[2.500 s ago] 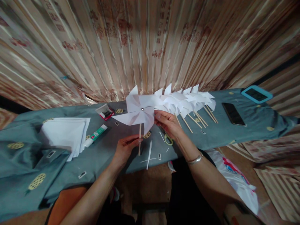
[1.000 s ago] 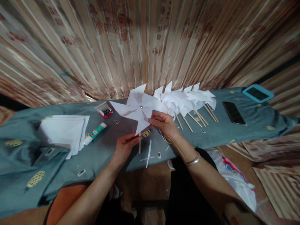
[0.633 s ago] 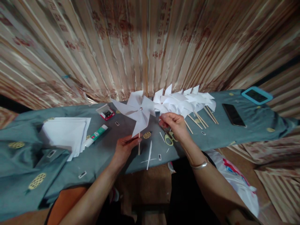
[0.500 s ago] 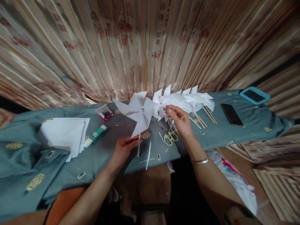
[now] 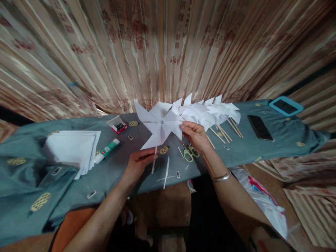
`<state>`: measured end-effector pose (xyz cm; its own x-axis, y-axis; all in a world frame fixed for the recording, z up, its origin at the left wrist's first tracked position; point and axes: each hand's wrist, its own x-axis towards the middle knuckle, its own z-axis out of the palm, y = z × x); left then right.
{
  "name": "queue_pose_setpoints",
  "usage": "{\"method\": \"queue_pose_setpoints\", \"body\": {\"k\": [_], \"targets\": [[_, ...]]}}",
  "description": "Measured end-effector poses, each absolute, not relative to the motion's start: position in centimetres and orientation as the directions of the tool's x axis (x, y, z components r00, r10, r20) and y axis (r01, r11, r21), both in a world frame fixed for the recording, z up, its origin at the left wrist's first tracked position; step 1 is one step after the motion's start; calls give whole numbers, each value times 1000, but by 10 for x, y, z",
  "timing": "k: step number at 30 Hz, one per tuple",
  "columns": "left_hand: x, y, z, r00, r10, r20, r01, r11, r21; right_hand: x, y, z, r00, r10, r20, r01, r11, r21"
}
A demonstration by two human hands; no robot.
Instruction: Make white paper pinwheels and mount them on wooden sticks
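Note:
A white paper pinwheel (image 5: 158, 123) with a shiny pin at its centre is held upright over the table. My left hand (image 5: 139, 161) is closed on its wooden stick, just below the blades. At the pinwheel's right side, the bent fingers of my right hand (image 5: 193, 134) pinch the edge of a blade. Behind that hand lies a row of other white pinwheels (image 5: 206, 111), their sticks pointing toward me. Yellow-green scissors (image 5: 188, 155) rest below, partly hidden by my right wrist.
Left on the grey cloth (image 5: 112, 176) are stacked white paper (image 5: 69, 147), a glue stick (image 5: 107, 150) and a small red box of pins (image 5: 120, 126). Paper scraps (image 5: 166, 173) lie in front. A phone (image 5: 259, 127) and a blue-framed device (image 5: 286, 106) are at right. Curtains (image 5: 162, 45) hang behind.
The pinwheel's blades have turned a little, and it has shifted slightly right. My right hand has moved slightly left and down, still at a blade. My left hand stays on the stick.

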<state>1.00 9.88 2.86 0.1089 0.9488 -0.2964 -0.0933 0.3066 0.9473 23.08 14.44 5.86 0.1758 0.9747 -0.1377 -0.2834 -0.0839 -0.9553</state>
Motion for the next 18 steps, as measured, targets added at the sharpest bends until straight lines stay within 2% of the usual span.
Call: {"method": "queue_pose_setpoints", "body": {"k": [8,18], "targets": [[11,99,29,76,950,-304,-115,311,944,220,131,59,-5,983,-185,-236,-181,-955],[12,100,30,71,956,-283,-115,290,950,206,118,53,-162,966,-201,-189,-231,-954]]}}
